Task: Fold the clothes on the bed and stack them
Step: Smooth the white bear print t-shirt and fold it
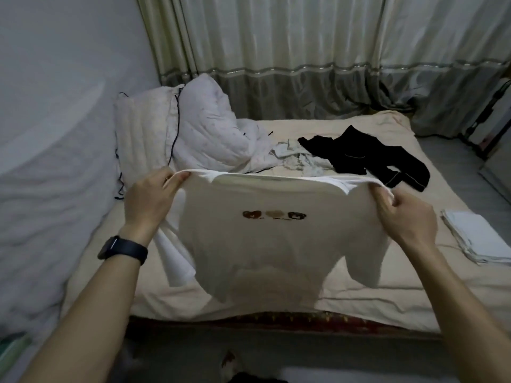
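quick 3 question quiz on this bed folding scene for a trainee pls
1. True or false: the left hand and right hand both grip the white t-shirt by its upper edge.
2. Which wrist wears the black watch? A left, B right, C neither.
3. Fill in: the folded white stack lies on the bed at the person's ____ side.
Key: 1 true; 2 A; 3 right.

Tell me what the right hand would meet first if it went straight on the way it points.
Beyond the white T-shirt it grips, the right hand lines up with the black garment lying on the bed; likely that first, though depth is unclear.
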The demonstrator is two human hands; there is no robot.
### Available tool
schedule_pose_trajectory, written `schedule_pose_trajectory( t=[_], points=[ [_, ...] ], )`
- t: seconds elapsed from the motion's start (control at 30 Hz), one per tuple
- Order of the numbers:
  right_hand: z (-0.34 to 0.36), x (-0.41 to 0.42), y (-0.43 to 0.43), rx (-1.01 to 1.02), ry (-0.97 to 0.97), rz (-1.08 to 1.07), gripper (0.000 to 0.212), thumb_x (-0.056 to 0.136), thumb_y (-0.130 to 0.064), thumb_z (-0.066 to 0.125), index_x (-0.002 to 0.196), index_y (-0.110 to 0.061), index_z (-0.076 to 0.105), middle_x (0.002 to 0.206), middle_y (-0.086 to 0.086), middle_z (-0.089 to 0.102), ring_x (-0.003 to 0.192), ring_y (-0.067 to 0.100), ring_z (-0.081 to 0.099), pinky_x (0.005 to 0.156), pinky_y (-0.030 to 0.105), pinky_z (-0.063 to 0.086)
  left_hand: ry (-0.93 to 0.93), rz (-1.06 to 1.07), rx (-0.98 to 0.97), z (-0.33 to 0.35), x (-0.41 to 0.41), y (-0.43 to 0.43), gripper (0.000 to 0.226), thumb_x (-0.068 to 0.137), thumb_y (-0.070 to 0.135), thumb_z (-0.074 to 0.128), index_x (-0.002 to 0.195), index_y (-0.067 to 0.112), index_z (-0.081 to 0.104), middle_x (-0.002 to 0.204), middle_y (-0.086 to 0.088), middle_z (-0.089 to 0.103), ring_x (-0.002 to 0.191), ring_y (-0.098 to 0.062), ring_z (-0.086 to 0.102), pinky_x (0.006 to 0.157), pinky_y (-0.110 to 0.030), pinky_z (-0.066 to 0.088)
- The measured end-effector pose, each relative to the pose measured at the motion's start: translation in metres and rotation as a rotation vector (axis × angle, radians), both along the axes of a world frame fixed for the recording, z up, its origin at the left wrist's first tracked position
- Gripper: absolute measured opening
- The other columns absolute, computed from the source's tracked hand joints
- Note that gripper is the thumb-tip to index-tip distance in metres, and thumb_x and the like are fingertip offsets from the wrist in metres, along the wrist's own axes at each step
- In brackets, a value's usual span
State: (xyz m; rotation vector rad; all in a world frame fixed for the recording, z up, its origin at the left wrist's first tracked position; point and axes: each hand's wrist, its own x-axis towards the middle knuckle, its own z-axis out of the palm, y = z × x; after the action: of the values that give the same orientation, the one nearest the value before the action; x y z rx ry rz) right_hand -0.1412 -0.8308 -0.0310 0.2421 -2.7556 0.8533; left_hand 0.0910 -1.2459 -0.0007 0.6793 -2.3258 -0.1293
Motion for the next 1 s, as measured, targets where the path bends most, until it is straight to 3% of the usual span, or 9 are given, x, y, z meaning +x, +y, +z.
schedule_pose_trajectory(
  t=[0.17,0.3,0.47,0.67,0.8,0.93,1.0],
  points=[
    [-0.006,0.019,0.019,-0.124,0.201,0.092,0.067,0.088,-0.071,0.049,0.06,-0.014,0.03,0.048,0.0,0.037,0.048,0.026,0.039,0.047,0.034,0.024,-0.015,0.075,-0.121,-0.008,0.043,0.006,0.04,0.098,0.051,0.059,0.073,0.02,0.065,0.07,-0.005,0.063,0.064,-0.033,0.059,0.053,-0.031,0.03],
    [-0.008,0.008,0.011,-0.066,0.206,0.126,0.061,0.087,-0.071,0.048,0.063,-0.017,0.032,0.052,-0.004,0.04,0.054,0.029,0.041,0.055,0.035,0.029,-0.081,0.072,-0.091,-0.011,0.036,0.001,0.04,0.097,0.052,0.06,0.076,0.02,0.072,0.072,-0.009,0.068,0.066,-0.036,0.063,0.054,-0.032,0.033],
    [-0.029,-0.024,0.004,0.029,0.162,0.188,0.061,0.089,-0.076,0.042,0.067,-0.02,0.035,0.055,-0.004,0.046,0.057,0.032,0.047,0.055,0.036,0.034,-0.172,0.021,-0.019,-0.024,0.002,-0.02,0.056,0.095,0.061,0.054,0.062,0.017,0.058,0.062,-0.006,0.062,0.059,-0.03,0.058,0.052,-0.032,0.031],
    [-0.052,-0.083,-0.034,0.078,0.085,0.154,0.066,0.088,-0.079,0.041,0.07,-0.016,0.041,0.06,0.001,0.051,0.063,0.034,0.05,0.059,0.039,0.04,-0.27,-0.057,0.122,-0.051,-0.069,-0.069,0.059,0.093,0.071,0.046,0.06,0.023,0.054,0.057,0.007,0.054,0.056,-0.015,0.05,0.05,-0.033,0.034],
    [-0.076,-0.143,-0.081,0.191,-0.031,0.145,0.062,0.087,-0.079,0.039,0.078,-0.018,0.046,0.067,0.003,0.053,0.068,0.032,0.049,0.062,0.041,0.043,-0.346,-0.138,0.156,-0.09,-0.133,-0.113,0.051,0.094,0.069,0.047,0.056,0.034,0.041,0.056,0.011,0.047,0.057,-0.019,0.05,0.05,-0.033,0.031],
    [-0.124,-0.22,-0.143,0.314,-0.101,0.131,0.057,0.09,-0.075,0.036,0.08,-0.02,0.045,0.074,0.005,0.054,0.068,0.032,0.048,0.059,0.038,0.036,-0.454,-0.127,0.216,-0.152,-0.223,-0.172,0.056,0.094,0.069,0.043,0.068,0.023,0.061,0.068,-0.002,0.063,0.067,-0.028,0.061,0.056,-0.039,0.043],
    [-0.154,-0.257,-0.176,0.359,-0.148,0.123,0.053,0.095,-0.069,0.038,0.085,-0.018,0.047,0.085,0.01,0.058,0.076,0.036,0.054,0.062,0.039,0.039,-0.506,-0.119,0.257,-0.184,-0.269,-0.193,0.059,0.095,0.068,0.041,0.072,0.018,0.062,0.072,-0.006,0.066,0.071,-0.031,0.062,0.062,-0.041,0.048]
  ],
)
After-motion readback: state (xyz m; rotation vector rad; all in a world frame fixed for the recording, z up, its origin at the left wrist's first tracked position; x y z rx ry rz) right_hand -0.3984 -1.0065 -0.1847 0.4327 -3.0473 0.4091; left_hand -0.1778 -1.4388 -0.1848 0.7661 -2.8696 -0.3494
